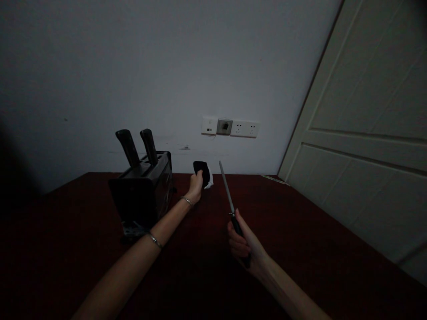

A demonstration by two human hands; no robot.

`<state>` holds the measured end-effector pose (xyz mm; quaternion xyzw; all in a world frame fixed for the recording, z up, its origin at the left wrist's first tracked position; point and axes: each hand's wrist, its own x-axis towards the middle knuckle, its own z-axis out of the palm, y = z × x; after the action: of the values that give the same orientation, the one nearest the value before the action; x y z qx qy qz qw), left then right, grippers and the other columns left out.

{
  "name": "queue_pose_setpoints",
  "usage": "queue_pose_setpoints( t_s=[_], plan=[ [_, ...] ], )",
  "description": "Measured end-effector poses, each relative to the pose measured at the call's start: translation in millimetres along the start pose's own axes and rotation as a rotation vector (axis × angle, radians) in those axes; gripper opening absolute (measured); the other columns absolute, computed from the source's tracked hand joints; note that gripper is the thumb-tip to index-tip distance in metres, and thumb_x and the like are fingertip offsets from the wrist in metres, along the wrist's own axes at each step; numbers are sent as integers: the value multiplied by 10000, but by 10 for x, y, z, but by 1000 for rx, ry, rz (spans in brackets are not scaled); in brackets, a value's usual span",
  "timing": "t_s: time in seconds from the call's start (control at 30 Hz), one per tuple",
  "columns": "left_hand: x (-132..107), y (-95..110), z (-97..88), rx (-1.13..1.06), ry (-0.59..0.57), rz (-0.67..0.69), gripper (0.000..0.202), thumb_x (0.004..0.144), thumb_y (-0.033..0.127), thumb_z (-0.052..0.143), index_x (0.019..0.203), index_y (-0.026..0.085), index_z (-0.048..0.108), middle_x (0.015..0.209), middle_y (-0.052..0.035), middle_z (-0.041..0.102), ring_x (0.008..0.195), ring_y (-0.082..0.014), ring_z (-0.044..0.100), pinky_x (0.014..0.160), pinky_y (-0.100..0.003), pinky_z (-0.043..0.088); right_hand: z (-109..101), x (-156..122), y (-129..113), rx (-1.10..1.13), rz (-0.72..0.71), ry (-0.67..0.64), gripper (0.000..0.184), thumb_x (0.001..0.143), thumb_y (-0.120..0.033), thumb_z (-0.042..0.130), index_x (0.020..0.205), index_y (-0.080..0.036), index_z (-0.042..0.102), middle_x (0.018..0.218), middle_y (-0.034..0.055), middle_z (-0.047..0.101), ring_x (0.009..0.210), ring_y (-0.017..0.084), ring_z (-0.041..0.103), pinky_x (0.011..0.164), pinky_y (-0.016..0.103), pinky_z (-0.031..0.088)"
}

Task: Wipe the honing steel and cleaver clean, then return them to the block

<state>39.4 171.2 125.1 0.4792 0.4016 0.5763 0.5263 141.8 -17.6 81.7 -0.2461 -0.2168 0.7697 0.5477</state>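
Observation:
My right hand (243,243) is closed around the black handle of a long thin steel rod (227,189), a sharpening steel, which points up and away over the dark red table (300,231). My left hand (195,186) reaches far forward and grips a black and white cloth (204,173) near the wall. A bracelet sits on the left wrist, another further up the forearm. A black knife block (143,191) stands left of my left arm, with two black knife handles (136,146) sticking out of its top.
A grey wall stands behind the table, with a row of white sockets and a switch (230,127). A pale panelled door (367,133) borders the table on the right. The room is dim.

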Motion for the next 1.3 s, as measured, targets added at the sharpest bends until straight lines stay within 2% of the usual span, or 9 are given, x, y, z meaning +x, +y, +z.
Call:
queue_pose_setpoints(
  t_s=[0.17,0.27,0.37,0.47,0.53,0.63,0.8,0.97,1.3],
  plan=[
    [-16,377,-36,255,-28,394,267,834,357,461,868,126,590,937,-102,645,978,-226,564,825,-316,429,-13,4,40,-9,38,-18,451,686,-570,622,610,-126,609,283,-113,313,224,-6,177,234,111,104],
    [-83,436,0,520,-284,647,306,789,282,542,1060,144,574,1262,-107,521,1223,-228,403,1034,-361,260,-21,-1,48,15,66,-46,453,752,-552,566,617,-122,614,289,-107,313,228,-2,179,236,115,109],
    [-128,381,48,1046,-625,953,392,827,236,481,1206,136,495,1410,-102,348,1330,-221,234,1096,-401,105,-26,-5,13,80,92,-96,496,826,-538,470,608,-115,613,294,-98,317,230,-3,160,235,118,105],
    [-156,348,88,1293,-734,1066,409,903,337,382,1244,127,462,1392,-105,377,1312,-215,271,1089,-397,137,-37,-1,-47,146,106,-125,548,866,-534,389,610,-106,615,305,-87,335,237,-7,155,240,111,120],
    [-167,368,118,1310,-748,1116,413,932,389,303,1189,141,509,1314,-88,476,1244,-194,371,1056,-358,220,-42,3,-75,157,97,-144,574,874,-538,360,605,-101,617,301,-83,336,235,-7,149,239,111,126],
    [-144,420,177,1301,-709,1160,446,965,309,177,1007,146,590,1092,-66,610,1047,-152,509,942,-295,337,-34,1,-70,131,71,-165,568,872,-533,369,597,-103,619,294,-82,329,228,-2,142,233,117,128],
    [31,448,268,1356,-566,1163,453,957,260,203,797,99,596,782,-97,619,799,-189,536,841,-354,356,7,-12,16,36,56,-85,551,858,-544,388,590,-119,616,293,-86,316,220,11,177,231,129,133],
    [148,428,305,1413,-543,1195,456,954,249,212,747,102,591,719,-91,598,700,-178,517,787,-345,356,21,-22,33,-9,40,-44,540,825,-570,429,566,-128,599,279,-93,301,212,13,180,230,135,121],
    [78,462,267,1448,-514,1215,519,954,261,181,696,109,605,662,-84,605,629,-161,510,755,-337,339,63,-71,-28,-54,66,-57,501,799,-593,457,620,-139,571,293,-107,317,212,20,199,239,142,121]
  ],
)
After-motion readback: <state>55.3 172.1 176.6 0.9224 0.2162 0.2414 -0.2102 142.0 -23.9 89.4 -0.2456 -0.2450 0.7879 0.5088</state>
